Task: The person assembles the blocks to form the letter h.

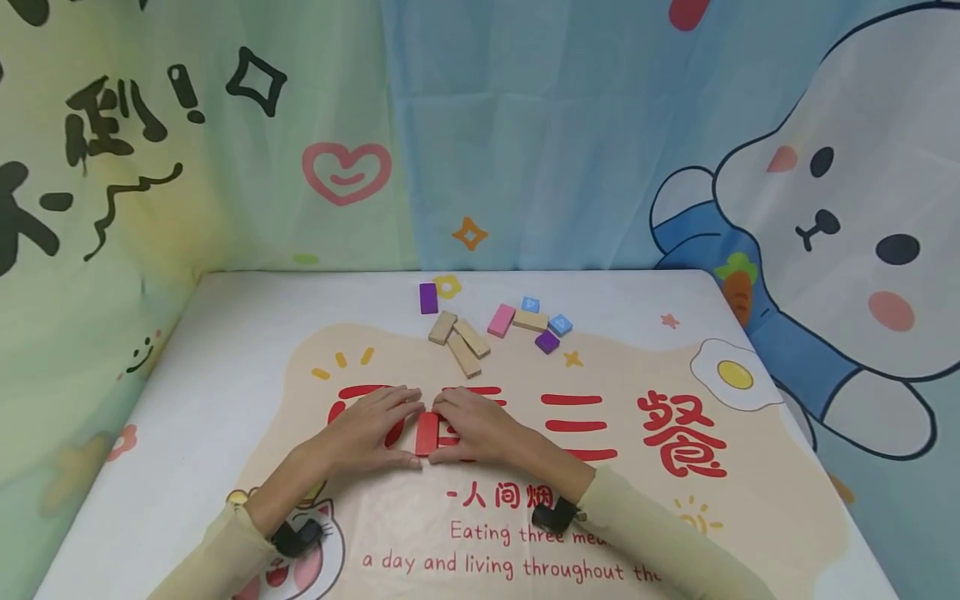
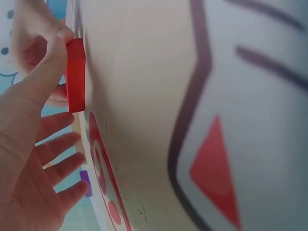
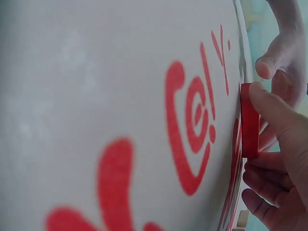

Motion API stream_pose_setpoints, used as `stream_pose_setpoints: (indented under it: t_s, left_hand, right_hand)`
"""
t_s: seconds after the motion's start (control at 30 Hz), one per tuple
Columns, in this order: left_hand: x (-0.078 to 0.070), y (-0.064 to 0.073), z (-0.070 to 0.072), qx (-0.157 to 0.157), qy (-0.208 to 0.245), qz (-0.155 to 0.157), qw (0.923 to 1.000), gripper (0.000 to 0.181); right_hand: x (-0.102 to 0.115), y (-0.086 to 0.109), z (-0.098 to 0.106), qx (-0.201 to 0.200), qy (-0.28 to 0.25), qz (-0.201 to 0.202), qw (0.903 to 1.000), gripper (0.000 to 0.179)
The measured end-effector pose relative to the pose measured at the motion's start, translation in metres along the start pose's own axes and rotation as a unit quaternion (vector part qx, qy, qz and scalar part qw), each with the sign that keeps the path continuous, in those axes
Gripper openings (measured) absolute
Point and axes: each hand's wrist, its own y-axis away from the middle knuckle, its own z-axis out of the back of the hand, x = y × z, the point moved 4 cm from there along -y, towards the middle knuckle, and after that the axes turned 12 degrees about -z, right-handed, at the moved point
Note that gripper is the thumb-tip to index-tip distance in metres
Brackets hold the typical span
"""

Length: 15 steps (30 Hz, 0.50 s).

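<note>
A red rectangular block (image 1: 427,434) lies on the printed tablecloth between the two hands. My right hand (image 1: 480,429) pinches it end to end; in the right wrist view the thumb lies at one end of the red block (image 3: 250,121) and a finger at the other. On the block's left side is my left hand (image 1: 367,429), its thumb apart from the fingers. The left wrist view shows the fingers (image 2: 60,153) of that hand spread and relaxed, with the thumb close beside the red block (image 2: 75,77).
Beyond the hands lie several loose blocks: a purple one (image 1: 428,298), plain wooden ones (image 1: 463,355), a pink one (image 1: 501,320), blue ones (image 1: 560,325) and another purple one (image 1: 547,342). A printed curtain (image 1: 525,167) hangs behind the table's far edge.
</note>
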Motion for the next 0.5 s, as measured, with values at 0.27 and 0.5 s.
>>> stream_pose_setpoints:
  t_s: [0.27,0.5]
  left_hand:
    - [0.0015,0.0006,-0.0008,0.003,0.002,-0.006,1.0,0.086]
    - [0.0007,0.0,-0.001,0.005,0.009,0.002,0.9999,0.085]
  right_hand:
    - [0.0029,0.0004,-0.0028,0.0,-0.009,0.002,1.0,0.071]
    - [0.0046,0.0032,-0.0037,-0.011,0.004,-0.013,0.9998,0.077]
